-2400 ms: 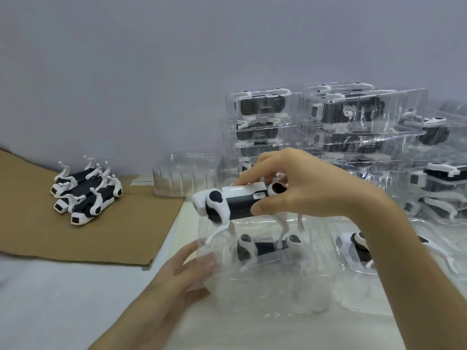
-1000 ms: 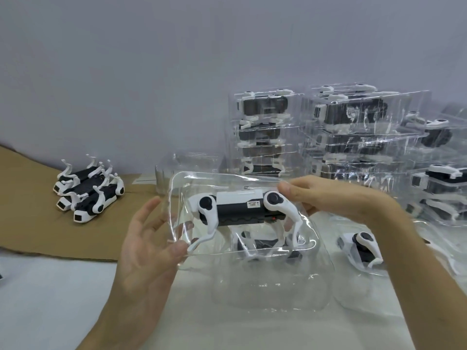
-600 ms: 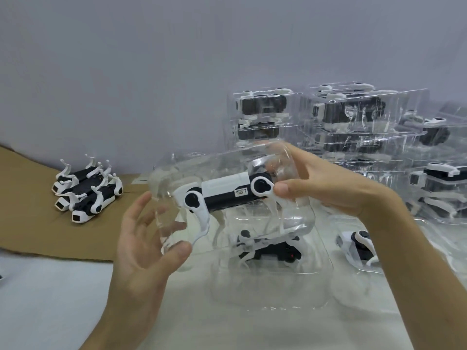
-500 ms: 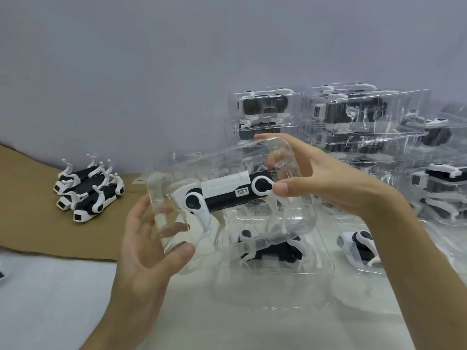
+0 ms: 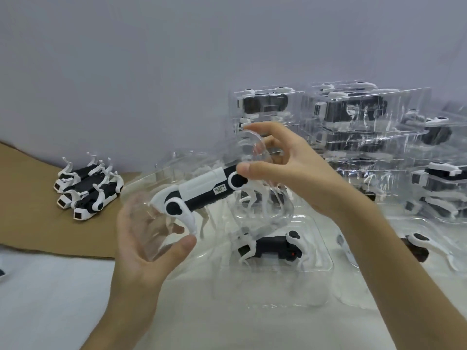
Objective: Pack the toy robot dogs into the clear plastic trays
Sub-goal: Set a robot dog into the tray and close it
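Note:
A black-and-white toy robot dog lies inside a clear plastic tray that I hold tilted in the air above the table. My left hand grips the tray's left end, thumb in front and fingers behind the plastic. My right hand pinches the tray's right end by the dog's hip joint, index finger over the top rim. Below, a second dog lies in another clear tray on the table.
Three loose dogs lie on brown cardboard at the left. Stacks of packed clear trays fill the back right. Another dog in a tray sits at the right, partly behind my forearm. A grey wall stands behind.
The dog went from my bare right hand into the clear tray, which both hands lifted off the table. Over the last second the tray tilted, its right end rising.

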A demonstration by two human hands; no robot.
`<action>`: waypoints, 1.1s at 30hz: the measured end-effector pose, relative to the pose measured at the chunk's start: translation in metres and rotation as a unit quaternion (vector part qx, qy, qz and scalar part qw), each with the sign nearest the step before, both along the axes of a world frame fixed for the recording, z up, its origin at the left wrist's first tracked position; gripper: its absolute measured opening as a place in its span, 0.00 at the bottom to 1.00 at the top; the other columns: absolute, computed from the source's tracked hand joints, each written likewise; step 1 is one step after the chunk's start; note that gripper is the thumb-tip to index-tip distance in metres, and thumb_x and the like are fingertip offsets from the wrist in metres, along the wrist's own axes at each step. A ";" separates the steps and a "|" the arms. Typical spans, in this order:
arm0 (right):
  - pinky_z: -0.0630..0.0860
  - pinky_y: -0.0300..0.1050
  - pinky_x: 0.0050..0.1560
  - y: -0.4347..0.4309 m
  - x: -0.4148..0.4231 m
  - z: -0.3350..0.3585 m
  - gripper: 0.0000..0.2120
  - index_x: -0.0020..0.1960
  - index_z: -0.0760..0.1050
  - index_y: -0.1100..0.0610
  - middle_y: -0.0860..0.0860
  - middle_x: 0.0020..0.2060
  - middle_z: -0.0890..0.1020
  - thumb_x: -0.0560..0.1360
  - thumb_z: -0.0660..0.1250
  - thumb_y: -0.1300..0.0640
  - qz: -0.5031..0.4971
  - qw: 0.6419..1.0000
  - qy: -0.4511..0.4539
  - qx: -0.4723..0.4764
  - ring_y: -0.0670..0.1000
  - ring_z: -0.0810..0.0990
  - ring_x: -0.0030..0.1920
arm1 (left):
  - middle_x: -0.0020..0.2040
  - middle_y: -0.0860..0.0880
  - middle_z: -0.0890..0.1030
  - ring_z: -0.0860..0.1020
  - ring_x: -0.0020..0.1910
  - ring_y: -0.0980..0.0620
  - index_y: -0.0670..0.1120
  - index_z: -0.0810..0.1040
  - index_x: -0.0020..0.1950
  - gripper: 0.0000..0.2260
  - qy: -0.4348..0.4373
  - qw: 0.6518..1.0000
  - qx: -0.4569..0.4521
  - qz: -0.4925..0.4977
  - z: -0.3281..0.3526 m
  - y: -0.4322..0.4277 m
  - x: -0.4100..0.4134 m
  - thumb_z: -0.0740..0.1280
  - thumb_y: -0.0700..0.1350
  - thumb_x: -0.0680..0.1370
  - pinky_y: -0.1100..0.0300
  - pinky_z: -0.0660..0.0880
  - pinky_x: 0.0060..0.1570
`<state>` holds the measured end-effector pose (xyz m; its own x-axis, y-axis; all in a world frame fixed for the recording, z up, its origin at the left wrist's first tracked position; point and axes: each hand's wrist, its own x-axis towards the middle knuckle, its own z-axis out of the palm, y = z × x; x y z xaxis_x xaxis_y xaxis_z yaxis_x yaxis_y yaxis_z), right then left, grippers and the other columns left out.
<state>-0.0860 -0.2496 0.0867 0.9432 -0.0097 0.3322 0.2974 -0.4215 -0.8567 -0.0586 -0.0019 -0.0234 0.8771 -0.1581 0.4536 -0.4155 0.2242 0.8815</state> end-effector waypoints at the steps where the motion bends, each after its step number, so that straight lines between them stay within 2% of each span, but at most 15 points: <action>1: 0.78 0.43 0.49 0.003 0.002 -0.002 0.33 0.67 0.70 0.37 0.44 0.54 0.80 0.64 0.77 0.39 -0.001 1.000 0.005 0.009 0.43 0.84 0.49 | 0.56 0.53 0.79 0.80 0.54 0.53 0.57 0.67 0.73 0.45 -0.003 1.000 -0.004 0.018 0.000 0.000 0.000 0.82 0.53 0.59 0.45 0.75 0.56; 5: 0.79 0.44 0.56 0.005 0.003 -0.005 0.38 0.70 0.66 0.37 0.41 0.52 0.83 0.64 0.77 0.37 0.031 0.999 0.027 0.016 0.43 0.84 0.54 | 0.57 0.55 0.77 0.80 0.53 0.54 0.63 0.68 0.72 0.45 -0.031 0.998 -0.001 0.061 0.001 -0.001 -0.002 0.83 0.51 0.58 0.55 0.81 0.53; 8: 0.79 0.33 0.52 0.006 -0.002 -0.002 0.42 0.70 0.64 0.32 0.41 0.53 0.81 0.60 0.79 0.38 0.046 0.998 0.026 -0.025 0.42 0.81 0.56 | 0.55 0.59 0.77 0.79 0.50 0.51 0.62 0.68 0.71 0.45 -0.044 0.996 -0.004 0.073 -0.001 -0.001 -0.002 0.82 0.49 0.58 0.65 0.79 0.50; 11: 0.79 0.35 0.56 0.010 -0.001 -0.002 0.44 0.72 0.65 0.35 0.47 0.52 0.80 0.61 0.81 0.43 0.033 0.999 -0.009 -0.016 0.46 0.82 0.54 | 0.54 0.58 0.77 0.80 0.49 0.51 0.60 0.67 0.73 0.44 -0.046 0.997 -0.002 0.068 -0.002 0.000 -0.001 0.80 0.51 0.59 0.65 0.79 0.50; 13: 0.79 0.36 0.54 0.014 0.000 -0.002 0.44 0.71 0.67 0.38 0.50 0.51 0.78 0.60 0.82 0.45 0.008 0.999 -0.046 0.007 0.48 0.81 0.51 | 0.54 0.55 0.78 0.81 0.51 0.54 0.60 0.67 0.72 0.43 -0.041 0.997 0.003 0.059 -0.001 0.000 0.001 0.82 0.52 0.60 0.65 0.79 0.50; 15: 0.79 0.38 0.53 0.018 0.001 -0.002 0.40 0.68 0.71 0.40 0.51 0.52 0.77 0.59 0.82 0.45 -0.019 0.997 -0.071 0.039 0.50 0.81 0.50 | 0.57 0.53 0.79 0.81 0.55 0.53 0.62 0.68 0.70 0.41 -0.032 0.999 0.002 0.040 0.000 0.000 0.002 0.83 0.53 0.61 0.56 0.80 0.54; 17: 0.81 0.47 0.57 0.018 0.002 -0.001 0.36 0.65 0.76 0.44 0.54 0.53 0.78 0.58 0.82 0.47 -0.041 0.990 -0.083 0.102 0.55 0.82 0.51 | 0.63 0.57 0.79 0.81 0.61 0.51 0.64 0.67 0.72 0.39 -0.043 0.999 0.013 0.003 0.002 0.002 0.002 0.78 0.52 0.64 0.47 0.79 0.57; 19: 0.80 0.57 0.60 0.013 0.004 -0.001 0.34 0.62 0.78 0.48 0.58 0.56 0.80 0.58 0.84 0.49 -0.067 0.977 -0.070 0.190 0.59 0.83 0.53 | 0.70 0.59 0.75 0.80 0.63 0.51 0.66 0.60 0.77 0.45 -0.069 0.996 0.054 -0.028 0.005 0.005 0.001 0.77 0.52 0.64 0.53 0.82 0.53; 21: 0.78 0.59 0.62 0.008 0.006 -0.001 0.34 0.62 0.78 0.50 0.58 0.56 0.82 0.58 0.84 0.49 -0.092 0.969 -0.024 0.228 0.57 0.84 0.54 | 0.72 0.61 0.72 0.81 0.61 0.51 0.69 0.56 0.78 0.51 -0.074 0.993 0.091 -0.033 0.008 0.004 -0.001 0.80 0.52 0.62 0.61 0.81 0.51; 24: 0.79 0.51 0.53 0.007 0.007 -0.003 0.35 0.65 0.75 0.49 0.54 0.56 0.83 0.60 0.81 0.45 -0.106 0.977 0.071 0.172 0.53 0.84 0.53 | 0.62 0.79 0.71 0.81 0.58 0.60 0.70 0.52 0.78 0.54 -0.085 0.988 0.128 0.004 0.011 -0.003 -0.006 0.81 0.56 0.62 0.56 0.81 0.54; 27: 0.79 0.46 0.48 0.008 0.006 -0.005 0.29 0.67 0.73 0.46 0.46 0.57 0.81 0.70 0.77 0.42 -0.128 0.977 0.109 0.135 0.48 0.82 0.53 | 0.53 0.83 0.71 0.82 0.54 0.60 0.74 0.49 0.77 0.52 -0.089 0.980 0.165 0.065 0.014 -0.006 -0.005 0.81 0.61 0.64 0.49 0.77 0.58; 29: 0.81 0.44 0.49 0.004 0.006 -0.004 0.24 0.67 0.74 0.48 0.45 0.56 0.81 0.74 0.74 0.45 -0.119 0.971 0.113 0.175 0.47 0.82 0.53 | 0.60 0.80 0.71 0.83 0.54 0.60 0.73 0.49 0.77 0.50 -0.122 0.974 0.179 0.065 0.018 -0.010 0.000 0.79 0.62 0.65 0.51 0.79 0.56; 30: 0.81 0.40 0.45 0.001 0.006 -0.003 0.22 0.66 0.76 0.51 0.45 0.55 0.82 0.75 0.73 0.48 -0.108 0.964 0.104 0.222 0.46 0.83 0.52 | 0.65 0.77 0.70 0.83 0.55 0.59 0.71 0.51 0.78 0.49 -0.130 0.976 0.169 0.052 0.021 -0.014 0.004 0.78 0.62 0.66 0.51 0.79 0.56; 32: 0.79 0.37 0.43 -0.003 0.007 -0.001 0.17 0.63 0.78 0.55 0.45 0.52 0.84 0.76 0.72 0.52 -0.112 0.936 0.048 0.332 0.44 0.84 0.50 | 0.65 0.71 0.75 0.83 0.54 0.57 0.68 0.56 0.78 0.44 -0.139 0.977 0.155 0.050 0.026 -0.025 0.014 0.76 0.63 0.67 0.55 0.79 0.54; 33: 0.78 0.41 0.49 -0.005 0.007 -0.001 0.14 0.60 0.79 0.56 0.46 0.51 0.83 0.76 0.71 0.54 -0.136 0.915 0.006 0.379 0.45 0.83 0.53 | 0.62 0.70 0.77 0.84 0.52 0.59 0.68 0.60 0.76 0.41 -0.147 0.976 0.149 0.061 0.029 -0.031 0.020 0.75 0.63 0.67 0.62 0.78 0.52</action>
<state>-0.0792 -0.2550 0.0860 0.8749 -0.4686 0.1226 0.2586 0.2379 -0.9363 -0.0384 -0.0328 0.0060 0.7366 -0.2238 0.6383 -0.6678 -0.0904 0.7389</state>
